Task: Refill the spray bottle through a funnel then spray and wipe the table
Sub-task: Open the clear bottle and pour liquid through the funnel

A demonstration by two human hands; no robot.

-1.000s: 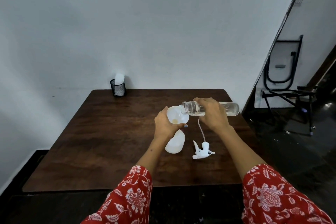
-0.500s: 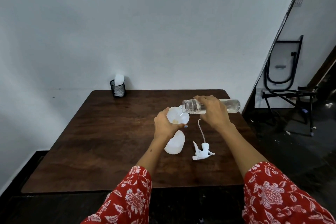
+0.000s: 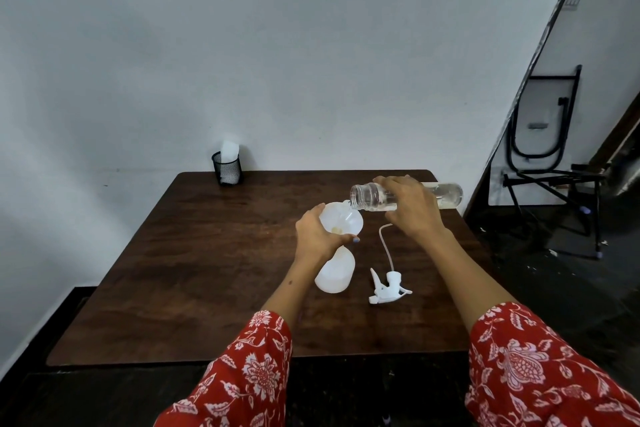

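Right, head view: left hand (image 3: 317, 234) curled round funnel (image 3: 341, 220) seated in spray bottle (image 3: 335, 271) mid-table; right hand (image 3: 412, 206) grips clear bottle (image 3: 369, 197) tipped nearly flat, mouth at funnel rim. Risk: tip too fast & water overshoots rim onto table (image 3: 207, 270), or funnel wobbles off.

On the dark wooden surface (image 3: 207, 270) a white plastic funnel (image 3: 341, 220) sat in the translucent spray bottle (image 3: 335, 272); the white trigger sprayer head (image 3: 388, 289) lay right of it, a black mesh cup (image 3: 227, 168) far behind-left.
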